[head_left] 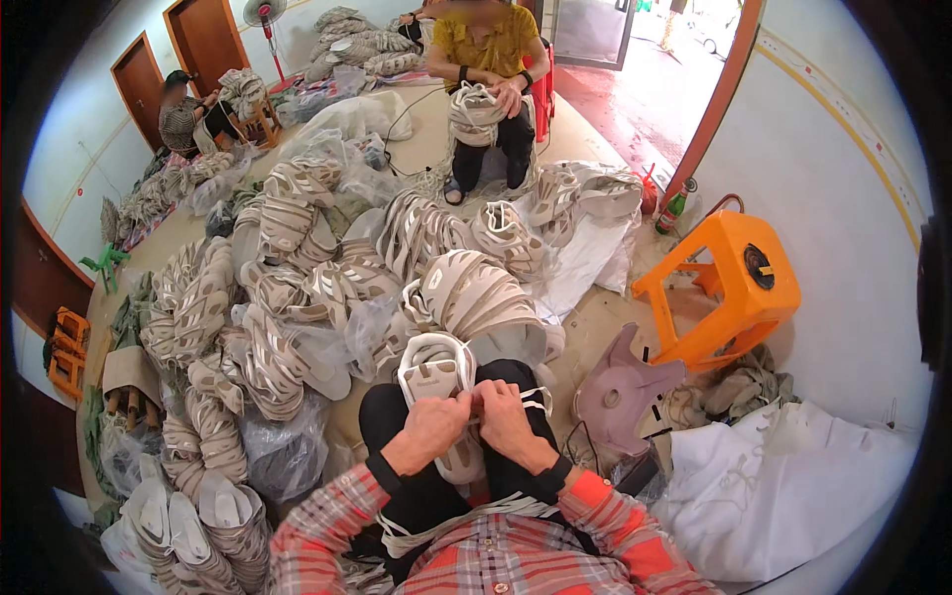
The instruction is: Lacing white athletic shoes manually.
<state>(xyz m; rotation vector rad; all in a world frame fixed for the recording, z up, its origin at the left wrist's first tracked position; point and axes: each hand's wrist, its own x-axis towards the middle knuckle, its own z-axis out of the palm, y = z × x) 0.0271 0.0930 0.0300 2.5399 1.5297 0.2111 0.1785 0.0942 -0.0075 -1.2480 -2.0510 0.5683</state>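
Note:
A beige and white shoe upper [434, 369] rests on my lap between my knees, its collar pointing away from me. My left hand [432, 434] is closed over its side, thumb and forefinger pinched at its right edge. Right beside it, my right hand [507, 424] is closed too, fingertips almost touching the left ones. A white shoelace [541, 399] loops out past my right hand, which appears to grip it; the pinched part is hidden by my fingers. More pale laces [476, 516] lie in a bundle across my lap.
Stacked shoe uppers [476, 293] fill the floor ahead and left, among clear plastic bags [288, 446]. At right stand an orange stool [729, 263], a mauve plastic piece [620, 387] and white cloth [783, 496]. A co-worker [486, 50] sits ahead holding uppers; another person [183, 119] sits far left.

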